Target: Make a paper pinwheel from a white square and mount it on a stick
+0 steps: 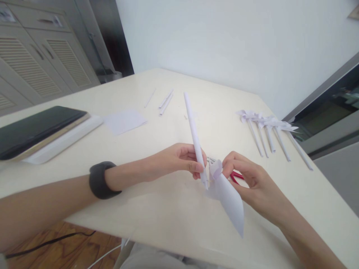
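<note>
Paper stick meets folded blade – alignment risk

The rolled paper stick is pinched upright in the left hand above the table; the right hand grips the curled paper piece just beside the stick's lower tip. A loose pinch could let the curl spring open or the stick kink – red scissors lie under the fingers.

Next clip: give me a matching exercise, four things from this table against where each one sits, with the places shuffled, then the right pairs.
Things:
1. rolled paper stick
2. folded paper piece
3. finished pinwheels
4. phone

Places:
A. in a row at the table's right side
B. held in the left hand
C. flat at the table's left edge
D. held in the right hand

Pairs: 1-B, 2-D, 3-A, 4-C
</note>
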The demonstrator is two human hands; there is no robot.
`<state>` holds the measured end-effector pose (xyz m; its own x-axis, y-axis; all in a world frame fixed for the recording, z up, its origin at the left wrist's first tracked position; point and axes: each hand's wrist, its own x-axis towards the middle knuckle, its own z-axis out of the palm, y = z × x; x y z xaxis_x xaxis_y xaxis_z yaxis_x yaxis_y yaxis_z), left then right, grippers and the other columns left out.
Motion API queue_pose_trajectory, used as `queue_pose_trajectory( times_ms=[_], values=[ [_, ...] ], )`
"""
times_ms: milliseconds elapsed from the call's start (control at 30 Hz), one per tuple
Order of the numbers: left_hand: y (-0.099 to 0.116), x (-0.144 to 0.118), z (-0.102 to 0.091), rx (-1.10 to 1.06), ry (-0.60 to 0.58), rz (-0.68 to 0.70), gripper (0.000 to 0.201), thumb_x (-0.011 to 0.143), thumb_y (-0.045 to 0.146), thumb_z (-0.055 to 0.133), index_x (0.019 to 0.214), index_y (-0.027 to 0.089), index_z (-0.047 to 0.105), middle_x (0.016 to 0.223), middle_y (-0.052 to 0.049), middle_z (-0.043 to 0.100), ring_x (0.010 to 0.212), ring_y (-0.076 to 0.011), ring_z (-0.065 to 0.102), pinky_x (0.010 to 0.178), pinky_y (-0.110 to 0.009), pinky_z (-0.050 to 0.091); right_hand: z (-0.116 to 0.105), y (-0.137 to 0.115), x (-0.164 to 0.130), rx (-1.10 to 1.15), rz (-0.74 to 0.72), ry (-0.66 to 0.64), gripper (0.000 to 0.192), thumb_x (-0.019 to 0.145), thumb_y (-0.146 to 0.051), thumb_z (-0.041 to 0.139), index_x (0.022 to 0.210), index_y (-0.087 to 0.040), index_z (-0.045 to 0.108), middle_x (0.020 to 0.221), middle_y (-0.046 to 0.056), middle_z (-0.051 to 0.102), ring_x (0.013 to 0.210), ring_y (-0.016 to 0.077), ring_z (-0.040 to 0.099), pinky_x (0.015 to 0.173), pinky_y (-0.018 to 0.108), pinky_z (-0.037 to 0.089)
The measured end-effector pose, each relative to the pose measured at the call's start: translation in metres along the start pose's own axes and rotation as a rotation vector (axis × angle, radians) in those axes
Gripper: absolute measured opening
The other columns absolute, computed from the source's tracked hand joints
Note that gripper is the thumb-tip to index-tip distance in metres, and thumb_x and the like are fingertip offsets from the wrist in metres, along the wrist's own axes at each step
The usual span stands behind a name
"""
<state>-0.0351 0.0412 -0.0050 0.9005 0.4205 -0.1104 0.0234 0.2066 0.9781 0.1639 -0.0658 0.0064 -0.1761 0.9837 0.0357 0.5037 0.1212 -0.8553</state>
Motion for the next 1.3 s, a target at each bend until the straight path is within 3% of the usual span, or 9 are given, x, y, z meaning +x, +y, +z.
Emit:
queue_pose_trajectory(
  times_ms=[433,667,1300],
  values=[
    [-0.0086,0.0014,0.001,0.015,-0.005,0.063,0.006,0.079,0.021,0.064,0.081,0.016,0.061,0.082,-0.001,0.062,0.073,-0.0122,0.057,0.07,-0.025,0.047,0.0004,0.0033,0.0036,0.035,-0.011,-0.071,0.015,0.086,-0.021,0.058,0.071,-0.023,0.058,0.082,-0.001,0.052,0.077,0.0137,0.051,0.069,0.028,0.038],
    [-0.0006,-0.0009,0.0029,0.017,-0.024,-0.016,0.002,0.081,0.017,0.061,0.082,0.015,0.062,0.081,0.0,0.061,0.071,-0.0109,0.056,0.072,-0.025,0.046,-0.001,0.0002,0.0024,-0.073,-0.05,-0.026,0.014,0.085,-0.015,0.057,0.074,-0.024,0.06,0.083,-0.001,0.051,0.076,0.0145,0.05,0.066,0.029,0.037],
    [-0.0047,0.0005,0.0054,0.023,-0.042,-0.006,0.006,0.082,0.02,0.062,0.082,0.014,0.06,0.081,-0.001,0.06,0.073,-0.011,0.055,0.073,-0.025,0.044,0.0078,-0.003,0.003,0.011,-0.049,-0.057,0.016,0.083,-0.018,0.063,0.069,-0.021,0.056,0.082,-0.002,0.053,0.078,0.0127,0.054,0.073,0.026,0.04]
  ],
)
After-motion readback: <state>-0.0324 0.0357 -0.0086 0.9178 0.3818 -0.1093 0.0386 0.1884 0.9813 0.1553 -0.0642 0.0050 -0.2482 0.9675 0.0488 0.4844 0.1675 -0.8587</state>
